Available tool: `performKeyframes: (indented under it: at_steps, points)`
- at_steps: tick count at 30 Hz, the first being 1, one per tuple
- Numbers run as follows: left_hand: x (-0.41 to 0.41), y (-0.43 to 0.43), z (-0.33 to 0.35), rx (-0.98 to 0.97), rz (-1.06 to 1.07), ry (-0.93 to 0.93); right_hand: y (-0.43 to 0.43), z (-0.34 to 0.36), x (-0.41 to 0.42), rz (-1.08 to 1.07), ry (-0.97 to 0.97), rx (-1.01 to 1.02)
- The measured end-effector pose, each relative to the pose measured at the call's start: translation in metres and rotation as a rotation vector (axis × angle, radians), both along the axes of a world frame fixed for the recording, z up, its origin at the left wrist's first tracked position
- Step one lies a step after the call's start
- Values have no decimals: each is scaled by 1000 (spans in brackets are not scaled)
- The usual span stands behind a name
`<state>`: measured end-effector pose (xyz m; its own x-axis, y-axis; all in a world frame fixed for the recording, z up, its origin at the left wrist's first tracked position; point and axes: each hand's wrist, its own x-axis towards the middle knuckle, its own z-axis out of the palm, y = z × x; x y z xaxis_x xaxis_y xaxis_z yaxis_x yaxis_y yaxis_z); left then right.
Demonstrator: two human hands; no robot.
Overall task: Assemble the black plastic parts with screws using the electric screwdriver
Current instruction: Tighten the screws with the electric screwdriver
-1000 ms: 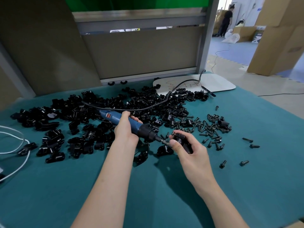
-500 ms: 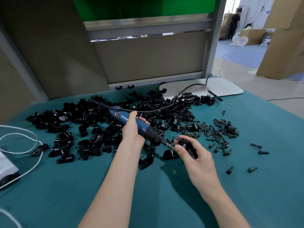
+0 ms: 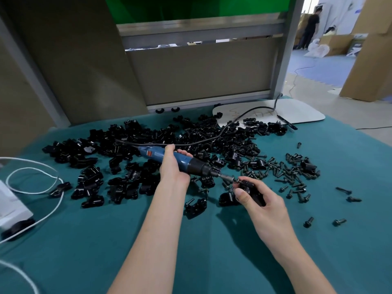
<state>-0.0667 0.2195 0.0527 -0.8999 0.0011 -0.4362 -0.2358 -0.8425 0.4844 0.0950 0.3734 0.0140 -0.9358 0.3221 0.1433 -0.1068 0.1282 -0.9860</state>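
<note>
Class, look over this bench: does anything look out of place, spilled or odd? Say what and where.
A few stray screws lie apart from the screw pile, at the right. One pale piece sits among the black parts at the far left. The cord trails across that heap.

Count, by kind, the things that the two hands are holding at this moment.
electric screwdriver, in the left hand: 1
black plastic part, in the right hand: 1
Total: 2
</note>
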Motion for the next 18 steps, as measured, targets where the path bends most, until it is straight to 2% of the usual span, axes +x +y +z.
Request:
performKeyframes:
  at_steps: [18]
  points:
    - [9, 9, 2, 54, -38, 23, 1, 1, 0, -15, 0, 15]
